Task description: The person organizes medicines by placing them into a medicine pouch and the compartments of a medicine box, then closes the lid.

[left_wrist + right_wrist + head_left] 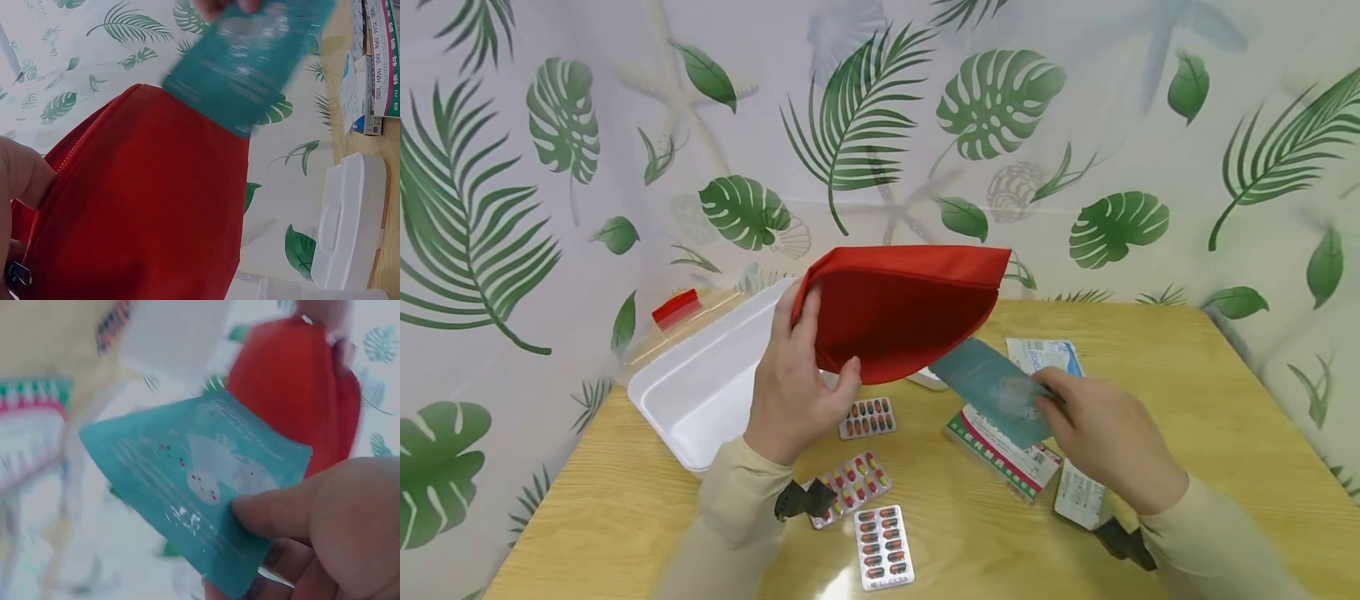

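My left hand (pixel 793 392) grips the side rim of a red zippered pouch (pixel 913 267), held up above the table with its mouth gaping open. A black zipper pull (pixel 20 274) shows beside the fingers in the left wrist view. My right hand (pixel 1105 433) pinches a flat teal packet (pixel 992 387) between thumb and fingers at one edge. White cartoon shapes are printed on the packet, plain in the right wrist view (pixel 203 486). In the head view its far end lies just below the pouch's lower right edge; whether they touch, I cannot tell.
A white plastic tub (pixel 696 450) stands at the left, by a clear lid with a red latch (pixel 676 308). Capsule blister packs (pixel 883 547) lie in front. Toward the right are a green-and-white medicine box (pixel 1000 454), a blue-and-white packet (pixel 1037 354) and a small pale box (pixel 1080 493).
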Action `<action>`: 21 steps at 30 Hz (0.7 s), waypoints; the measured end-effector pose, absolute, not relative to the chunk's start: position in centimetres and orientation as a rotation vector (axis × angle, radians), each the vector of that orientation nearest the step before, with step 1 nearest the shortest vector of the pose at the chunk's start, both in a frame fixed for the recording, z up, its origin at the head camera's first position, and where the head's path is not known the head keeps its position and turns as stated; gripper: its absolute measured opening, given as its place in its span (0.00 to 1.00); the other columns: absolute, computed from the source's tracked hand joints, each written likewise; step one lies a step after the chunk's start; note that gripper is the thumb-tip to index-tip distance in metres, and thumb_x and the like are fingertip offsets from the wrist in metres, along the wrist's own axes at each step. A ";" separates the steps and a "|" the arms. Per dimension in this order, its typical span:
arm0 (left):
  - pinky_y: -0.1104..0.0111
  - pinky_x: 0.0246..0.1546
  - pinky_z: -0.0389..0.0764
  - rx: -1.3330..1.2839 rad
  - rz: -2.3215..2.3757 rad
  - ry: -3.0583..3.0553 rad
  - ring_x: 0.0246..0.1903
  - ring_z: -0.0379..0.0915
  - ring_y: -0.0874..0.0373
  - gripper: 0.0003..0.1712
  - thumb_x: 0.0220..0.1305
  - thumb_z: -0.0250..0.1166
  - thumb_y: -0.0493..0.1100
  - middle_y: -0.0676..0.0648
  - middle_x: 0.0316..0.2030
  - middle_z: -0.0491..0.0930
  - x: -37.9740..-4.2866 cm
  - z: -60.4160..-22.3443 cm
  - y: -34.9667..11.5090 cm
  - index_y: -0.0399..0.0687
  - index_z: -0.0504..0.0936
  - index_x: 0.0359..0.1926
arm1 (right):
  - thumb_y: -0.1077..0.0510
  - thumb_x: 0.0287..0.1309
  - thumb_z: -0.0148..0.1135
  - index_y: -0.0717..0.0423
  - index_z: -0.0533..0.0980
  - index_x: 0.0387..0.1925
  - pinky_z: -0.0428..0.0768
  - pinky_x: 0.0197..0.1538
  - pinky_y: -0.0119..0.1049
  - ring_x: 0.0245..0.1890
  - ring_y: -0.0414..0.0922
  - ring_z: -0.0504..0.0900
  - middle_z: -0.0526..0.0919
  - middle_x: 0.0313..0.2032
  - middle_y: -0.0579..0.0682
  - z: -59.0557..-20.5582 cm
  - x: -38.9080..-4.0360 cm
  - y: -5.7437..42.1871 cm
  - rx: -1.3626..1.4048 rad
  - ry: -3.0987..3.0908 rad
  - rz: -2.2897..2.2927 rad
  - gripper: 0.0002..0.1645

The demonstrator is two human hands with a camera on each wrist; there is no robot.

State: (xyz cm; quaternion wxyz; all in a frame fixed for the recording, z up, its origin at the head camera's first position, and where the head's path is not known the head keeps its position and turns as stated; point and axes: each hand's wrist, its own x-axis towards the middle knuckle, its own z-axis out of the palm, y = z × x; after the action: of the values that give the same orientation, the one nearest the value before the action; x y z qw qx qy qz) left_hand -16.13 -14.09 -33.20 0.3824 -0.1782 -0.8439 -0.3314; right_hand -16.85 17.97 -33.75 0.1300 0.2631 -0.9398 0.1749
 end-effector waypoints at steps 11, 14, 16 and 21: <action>0.61 0.46 0.80 -0.535 -0.771 -2.203 0.58 0.67 0.53 0.42 0.51 0.63 0.46 0.44 0.68 0.58 -16.1 -32.5 -13.6 0.34 0.64 0.67 | 0.56 0.65 0.56 0.60 0.82 0.33 0.72 0.34 0.27 0.22 0.44 0.78 0.84 0.27 0.50 -29.1 -14.7 19.1 0.779 -1.987 0.529 0.14; 0.61 0.43 0.81 -0.547 -0.769 -2.212 0.58 0.67 0.52 0.42 0.51 0.63 0.46 0.44 0.68 0.58 -15.9 -32.6 -13.2 0.33 0.65 0.66 | 0.56 0.67 0.51 0.61 0.83 0.30 0.72 0.42 0.24 0.23 0.49 0.80 0.85 0.26 0.51 -28.0 -14.4 17.3 0.864 -1.747 0.570 0.19; 0.61 0.41 0.82 -0.548 -0.779 -2.223 0.58 0.67 0.52 0.42 0.50 0.64 0.46 0.45 0.69 0.58 -15.8 -32.6 -12.9 0.34 0.66 0.66 | 0.59 0.65 0.52 0.61 0.84 0.30 0.75 0.41 0.26 0.22 0.49 0.80 0.85 0.26 0.51 -27.5 -14.5 16.1 0.919 -1.647 0.552 0.16; 0.62 0.38 0.82 -0.539 -0.782 -2.222 0.56 0.69 0.53 0.42 0.51 0.63 0.47 0.45 0.68 0.59 -15.4 -32.9 -12.3 0.34 0.65 0.66 | 0.64 0.62 0.52 0.59 0.85 0.34 0.80 0.26 0.41 0.25 0.48 0.84 0.87 0.31 0.51 -26.9 -15.2 14.4 1.060 -1.616 0.398 0.14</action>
State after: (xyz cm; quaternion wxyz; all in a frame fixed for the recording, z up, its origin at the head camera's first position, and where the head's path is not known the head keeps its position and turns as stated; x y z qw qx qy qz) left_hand -15.38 -12.26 -32.93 0.3547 -0.2084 -0.8597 -0.3027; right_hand -15.16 14.40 -26.92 0.5518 0.4480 -0.6830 0.1683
